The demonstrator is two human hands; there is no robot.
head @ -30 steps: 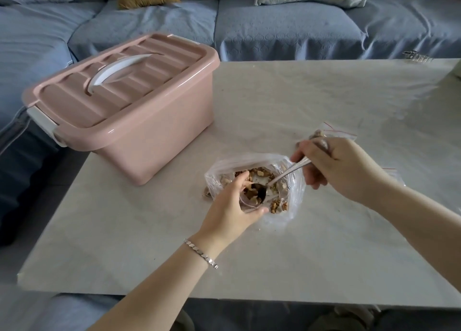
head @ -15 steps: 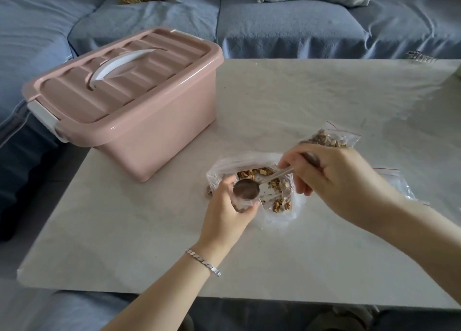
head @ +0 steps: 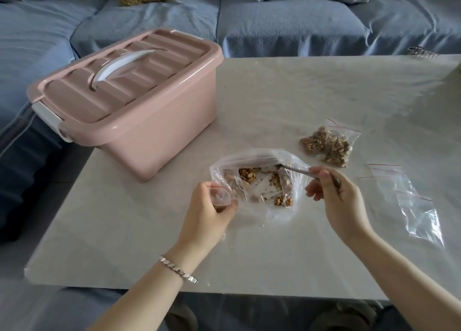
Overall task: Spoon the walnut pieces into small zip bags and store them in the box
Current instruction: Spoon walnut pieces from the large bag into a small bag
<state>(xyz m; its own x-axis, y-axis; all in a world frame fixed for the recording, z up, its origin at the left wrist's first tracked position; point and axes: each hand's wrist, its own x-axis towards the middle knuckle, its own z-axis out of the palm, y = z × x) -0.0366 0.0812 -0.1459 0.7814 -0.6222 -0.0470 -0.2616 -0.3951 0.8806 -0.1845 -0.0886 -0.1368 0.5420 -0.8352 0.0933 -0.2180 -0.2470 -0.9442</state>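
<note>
A large clear bag (head: pixel 259 181) with walnut pieces (head: pixel 247 175) lies open on the table's middle. My left hand (head: pixel 208 213) grips a small zip bag (head: pixel 219 195) upright at the big bag's left edge, its mouth open. My right hand (head: pixel 341 201) holds a metal spoon (head: pixel 296 170) by the handle; the spoon's bowl is inside the big bag at its far side. A filled small zip bag (head: pixel 329 145) lies to the right. The pink box (head: pixel 139 101) with a white handle stands shut at the left.
Empty small zip bags (head: pixel 409 198) lie at the right of the pale table (head: pixel 274 94). A blue sofa (head: pixel 274 19) with cushions runs behind and to the left. The table's near edge is just below my wrists.
The spoon has gone from over the small bag in my left hand back into the large bag. My right hand has shifted right, uncovering the filled bag.
</note>
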